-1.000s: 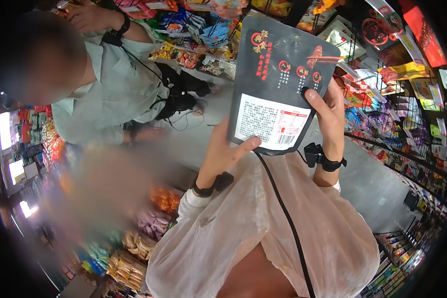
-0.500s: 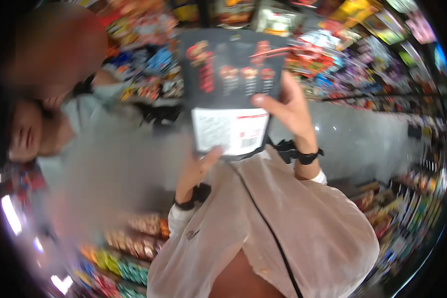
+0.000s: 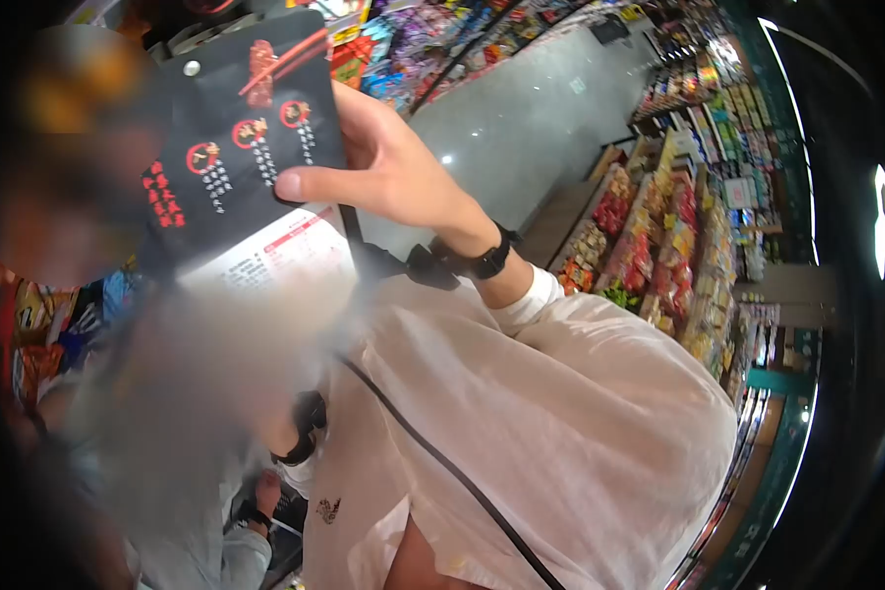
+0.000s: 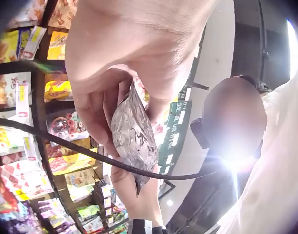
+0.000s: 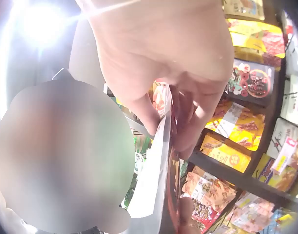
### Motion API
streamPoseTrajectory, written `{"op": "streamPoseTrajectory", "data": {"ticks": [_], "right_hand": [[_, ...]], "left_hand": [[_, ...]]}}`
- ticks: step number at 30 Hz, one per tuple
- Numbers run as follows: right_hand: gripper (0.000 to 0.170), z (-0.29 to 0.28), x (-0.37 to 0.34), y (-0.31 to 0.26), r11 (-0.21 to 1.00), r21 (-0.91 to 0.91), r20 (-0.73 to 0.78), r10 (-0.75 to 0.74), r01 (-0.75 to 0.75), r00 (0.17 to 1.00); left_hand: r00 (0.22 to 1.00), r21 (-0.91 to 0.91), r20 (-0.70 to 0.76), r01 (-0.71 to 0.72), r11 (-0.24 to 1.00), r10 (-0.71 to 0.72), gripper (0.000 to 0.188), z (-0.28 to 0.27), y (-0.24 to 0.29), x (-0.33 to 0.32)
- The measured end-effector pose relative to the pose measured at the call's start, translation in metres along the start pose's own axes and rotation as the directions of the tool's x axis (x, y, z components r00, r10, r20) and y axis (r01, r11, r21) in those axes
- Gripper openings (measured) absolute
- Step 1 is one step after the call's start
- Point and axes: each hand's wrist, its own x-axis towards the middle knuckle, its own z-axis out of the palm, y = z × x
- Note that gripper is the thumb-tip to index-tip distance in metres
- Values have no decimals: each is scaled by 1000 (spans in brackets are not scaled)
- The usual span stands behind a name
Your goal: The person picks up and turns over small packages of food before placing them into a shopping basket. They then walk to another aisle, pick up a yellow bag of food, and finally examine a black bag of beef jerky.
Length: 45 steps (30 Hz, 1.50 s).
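A dark pouch (image 3: 236, 138) with red and white print and a white label is held up at the upper left of the head view. The right hand (image 3: 388, 172) grips its right edge, thumb across the printed face. In the right wrist view the right hand (image 5: 163, 53) pinches the pouch (image 5: 163, 180), seen edge-on. Blur covers the left hand in the head view; in the left wrist view the left hand (image 4: 134, 58) has its fingers and thumb round the pouch's silvery end (image 4: 134, 131).
Racks of packaged snacks (image 4: 66, 163) hang behind the pouch. Bins of wrapped goods (image 3: 649, 246) line an aisle with a grey floor (image 3: 506, 128). Another person's arm (image 3: 260, 501) shows at the lower left. A black cable (image 3: 442, 462) runs down the wearer's shirt.
The head view has turned toward the right-hand aisle, so the pouch and both hands now appear farther left. The pouch looks more tilted, and both hands were on it earlier too.
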Motion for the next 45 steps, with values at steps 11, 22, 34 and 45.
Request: {"op": "streamPoseTrajectory", "data": {"ticks": [11,22,34,45], "right_hand": [[65,8,-14,-13,989,-95,22,-112,114,993],[28,-43,-48,-47,987,-142,-81,-86,74,993],[22,-80,-41,-21,830,558,452,-328,25,830],[19,-25,-17,-11,763,646,526,-420,-26,740]], "left_hand": [[990,-169,74,-110,980,124,96,7,31,-4],[935,-178,351,7,984,56,108,21,33,-19],[636,-327,696,-132,936,333,92,69,36,12],[685,-309,728,338,889,-8,91,73,42,7]]}}
